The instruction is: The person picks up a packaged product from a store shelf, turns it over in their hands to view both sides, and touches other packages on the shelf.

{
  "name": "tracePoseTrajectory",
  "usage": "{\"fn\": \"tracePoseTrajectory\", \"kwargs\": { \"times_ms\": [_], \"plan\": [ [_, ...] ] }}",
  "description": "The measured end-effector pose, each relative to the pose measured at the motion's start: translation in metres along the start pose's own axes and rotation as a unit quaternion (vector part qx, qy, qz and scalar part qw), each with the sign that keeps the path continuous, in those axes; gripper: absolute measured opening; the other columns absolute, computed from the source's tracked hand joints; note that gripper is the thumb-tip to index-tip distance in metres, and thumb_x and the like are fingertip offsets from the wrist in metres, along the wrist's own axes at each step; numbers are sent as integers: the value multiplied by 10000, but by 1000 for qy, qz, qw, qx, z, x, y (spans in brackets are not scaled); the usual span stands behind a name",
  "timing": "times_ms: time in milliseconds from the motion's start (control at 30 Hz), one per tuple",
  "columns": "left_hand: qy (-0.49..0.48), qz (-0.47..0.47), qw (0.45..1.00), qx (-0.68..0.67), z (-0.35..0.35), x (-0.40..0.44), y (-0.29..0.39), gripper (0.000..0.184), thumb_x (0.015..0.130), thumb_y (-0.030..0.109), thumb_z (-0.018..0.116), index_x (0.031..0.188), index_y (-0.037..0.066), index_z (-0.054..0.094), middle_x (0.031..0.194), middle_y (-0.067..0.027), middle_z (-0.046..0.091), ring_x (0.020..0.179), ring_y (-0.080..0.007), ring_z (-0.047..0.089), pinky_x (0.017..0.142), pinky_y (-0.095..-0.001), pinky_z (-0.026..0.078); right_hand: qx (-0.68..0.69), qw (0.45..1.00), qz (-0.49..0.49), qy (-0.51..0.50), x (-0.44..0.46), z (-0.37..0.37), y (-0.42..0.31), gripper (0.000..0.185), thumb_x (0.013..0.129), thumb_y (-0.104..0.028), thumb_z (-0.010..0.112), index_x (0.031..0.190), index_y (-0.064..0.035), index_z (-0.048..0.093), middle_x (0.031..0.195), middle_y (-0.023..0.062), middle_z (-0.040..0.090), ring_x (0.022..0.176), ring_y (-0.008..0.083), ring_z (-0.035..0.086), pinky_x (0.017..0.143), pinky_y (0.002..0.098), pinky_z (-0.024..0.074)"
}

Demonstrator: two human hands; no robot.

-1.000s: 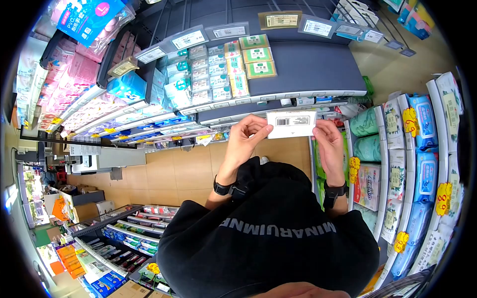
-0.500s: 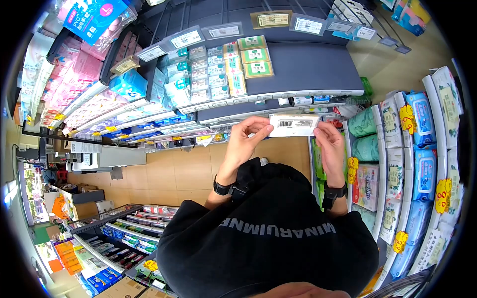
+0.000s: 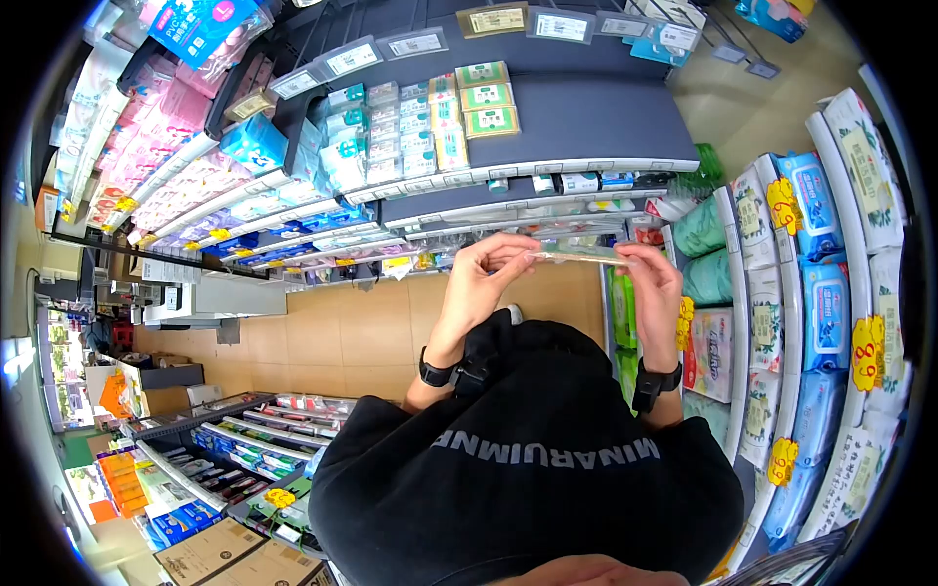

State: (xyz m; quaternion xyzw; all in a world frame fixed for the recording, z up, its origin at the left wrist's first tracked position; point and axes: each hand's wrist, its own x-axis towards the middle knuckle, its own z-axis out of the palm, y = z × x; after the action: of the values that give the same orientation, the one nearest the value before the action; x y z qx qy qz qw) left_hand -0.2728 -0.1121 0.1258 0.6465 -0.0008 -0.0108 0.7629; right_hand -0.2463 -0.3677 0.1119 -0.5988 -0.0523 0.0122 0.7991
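A small flat packet (image 3: pixel 584 257) is held level between my two hands in front of the shelves, seen almost edge-on as a thin strip. My left hand (image 3: pixel 486 278) pinches its left end between thumb and fingers. The right end is pinched by my right hand (image 3: pixel 655 288). The packet's broad faces are barely visible from here. Beyond my hands, several green-and-yellow packs (image 3: pixel 490 98) are stacked on the dark shelf (image 3: pixel 596 117), beside rows of small clear boxes (image 3: pixel 417 137).
Price tags (image 3: pixel 562 25) hang above the shelf. Pink packages (image 3: pixel 161 112) fill the left shelving. At right stand blue wipes packs (image 3: pixel 829 314) and yellow price signs (image 3: pixel 868 352). Cardboard boxes (image 3: pixel 210 552) sit at lower left. Tiled floor (image 3: pixel 322 337) lies below my hands.
The packet has been tilted from showing its white barcode face to nearly edge-on. Both hands still hold its ends. The shelves have shifted slightly left in view.
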Motion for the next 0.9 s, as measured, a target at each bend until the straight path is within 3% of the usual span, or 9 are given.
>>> {"fn": "tracePoseTrajectory", "kwargs": {
  "times_ms": [233, 567, 900],
  "plan": [
    [-12, -10, 1000, 8, 33, -36, -3, 199, 990, 42, 582, 1160, -16, 668, 1030, -46, 716, 962, -67, 628, 862, -222, 490, -37, 999, -31, -22, -40, -23, -13, 127, 929, 40, 605, 1047, 42, 653, 1165, 123, 658, 1097, 152, 611, 952, 280, 478],
    [-9, -8, 1000, 2, 82, -102, -26, 173, 951, 13, 647, 1121, -5, 623, 1017, -50, 701, 948, -71, 641, 842, -218, 516, -37, 998, -43, -3, -119, -62, -17, 239, 899, 97, 622, 1128, 31, 605, 1198, 118, 641, 1103, 148, 617, 914, 270, 498],
    [-4, -53, 998, -20, 127, -175, -41, 360, 952, 31, 652, 1299, -12, 568, 1002, -71, 728, 916, -82, 662, 810, -218, 529, -47, 997, -51, 25, -206, -99, -24, 280, 890, 96, 639, 1160, 47, 581, 1223, 136, 620, 1122, 167, 614, 938, 281, 499]
  ]
}}
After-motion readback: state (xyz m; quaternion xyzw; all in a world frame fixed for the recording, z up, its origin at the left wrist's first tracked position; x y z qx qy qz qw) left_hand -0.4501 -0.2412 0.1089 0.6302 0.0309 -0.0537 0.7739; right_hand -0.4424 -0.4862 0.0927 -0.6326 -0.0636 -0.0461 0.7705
